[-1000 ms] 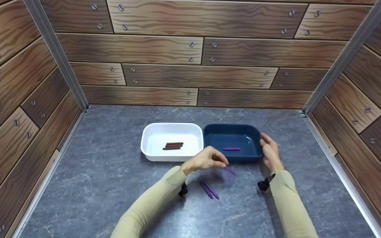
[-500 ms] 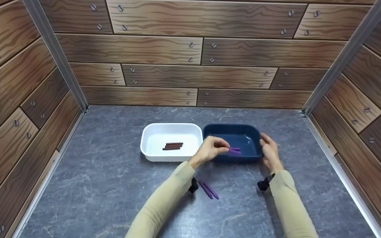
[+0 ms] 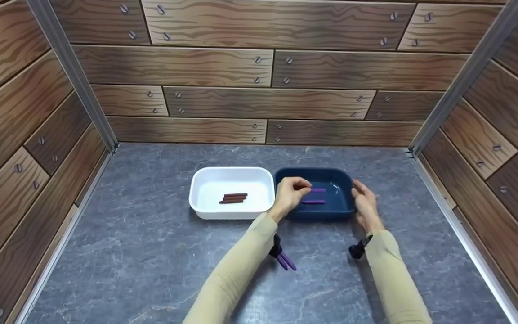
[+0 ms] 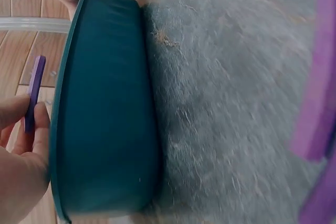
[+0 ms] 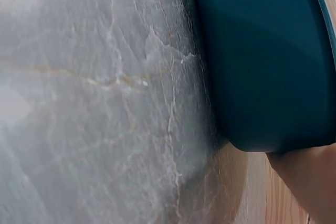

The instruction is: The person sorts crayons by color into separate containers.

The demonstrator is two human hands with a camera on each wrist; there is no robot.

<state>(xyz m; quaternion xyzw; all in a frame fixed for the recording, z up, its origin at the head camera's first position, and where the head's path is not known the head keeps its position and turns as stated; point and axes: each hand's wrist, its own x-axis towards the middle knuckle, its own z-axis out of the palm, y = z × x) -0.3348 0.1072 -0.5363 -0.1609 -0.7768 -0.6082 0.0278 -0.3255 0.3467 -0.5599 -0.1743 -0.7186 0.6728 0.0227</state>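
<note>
My left hand [image 3: 289, 196] is over the left part of the dark blue tray [image 3: 322, 216]. Between thumb and fingers it pinches a slim purple stick [image 4: 34, 93], which looks like a crayon, above the tray's rim in the left wrist view. A second purple stick [image 3: 314, 202] lies inside that tray, nearer the front wall. At the tray's right end, my right hand [image 3: 367, 206] holds the side wall; some of its fingers are hidden. Two more purple sticks [image 3: 288, 261] lie on the table in front, partly covered by the left wrist's camera.
A white tray [image 3: 232, 215] stands against the left side of the blue one, with several brown sticks [image 3: 234, 198] in it. Wood-patterned walls [image 3: 187, 130] enclose the grey marbled table [image 3: 142, 265] at the back and both sides.
The left hand has carried the purple stick from in front of the blue tray up and back, over its inside. The right hand has stayed at the tray's right end.
</note>
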